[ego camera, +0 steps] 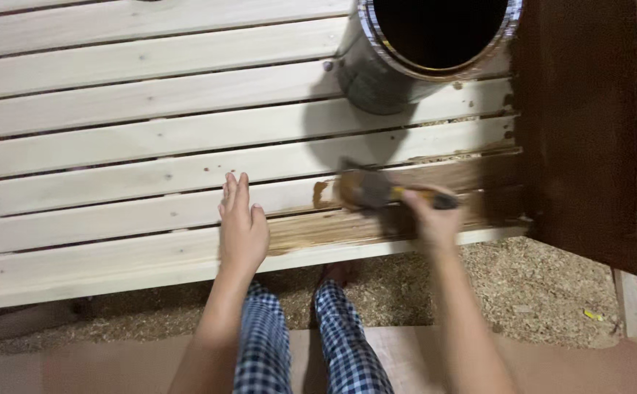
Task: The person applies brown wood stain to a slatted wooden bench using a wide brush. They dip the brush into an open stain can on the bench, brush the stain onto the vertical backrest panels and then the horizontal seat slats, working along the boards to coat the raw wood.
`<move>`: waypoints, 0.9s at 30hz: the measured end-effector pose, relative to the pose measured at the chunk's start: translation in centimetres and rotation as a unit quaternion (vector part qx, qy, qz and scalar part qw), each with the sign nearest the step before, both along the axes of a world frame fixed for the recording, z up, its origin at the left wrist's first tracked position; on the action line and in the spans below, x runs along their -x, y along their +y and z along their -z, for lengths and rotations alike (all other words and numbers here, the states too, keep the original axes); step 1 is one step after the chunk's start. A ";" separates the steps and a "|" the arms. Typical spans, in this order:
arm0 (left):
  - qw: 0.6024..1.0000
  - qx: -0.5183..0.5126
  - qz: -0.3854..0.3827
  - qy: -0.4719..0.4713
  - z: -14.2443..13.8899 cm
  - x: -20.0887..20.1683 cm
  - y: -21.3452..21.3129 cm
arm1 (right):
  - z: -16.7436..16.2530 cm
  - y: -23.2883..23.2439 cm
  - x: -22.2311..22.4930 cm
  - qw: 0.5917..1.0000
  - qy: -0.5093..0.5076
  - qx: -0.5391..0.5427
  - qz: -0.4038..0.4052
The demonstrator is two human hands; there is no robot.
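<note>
My right hand grips a paintbrush with a yellow handle. Its bristles rest on a pale wooden slat of a slatted bench, at the edge of a brown stained patch. My left hand lies flat on the front slats, fingers together and pointing away from me, holding nothing. A metal can with a dark open top stands on the slats behind the brush.
A dark brown stained panel rises at the bench's right end. Below are my legs in checked blue trousers, sawdust-strewn ground and a brown board near the frame's bottom.
</note>
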State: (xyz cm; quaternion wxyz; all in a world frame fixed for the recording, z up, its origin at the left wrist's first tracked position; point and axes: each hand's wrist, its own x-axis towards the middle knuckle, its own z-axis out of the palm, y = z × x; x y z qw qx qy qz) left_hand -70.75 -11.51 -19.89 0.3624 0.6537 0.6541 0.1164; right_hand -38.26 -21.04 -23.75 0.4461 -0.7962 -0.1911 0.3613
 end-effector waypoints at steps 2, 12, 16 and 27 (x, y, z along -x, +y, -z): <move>1.000 0.005 -0.012 -0.004 -0.4 1.8 0.7 | 0.9 1.9 5.7 0.995 0.076 -0.040 -0.054; 0.997 -0.030 -0.056 0.041 -5.5 11.9 3.9 | 2.5 8.4 33.7 0.930 0.209 -0.223 -0.204; 0.998 -0.001 -0.061 0.002 -5.7 12.4 4.8 | 1.5 6.6 23.2 0.980 0.080 0.071 -0.166; 0.999 -0.048 -0.008 -0.019 -2.9 16.8 4.0 | -1.2 -4.3 0.9 0.878 -0.466 -0.057 -0.091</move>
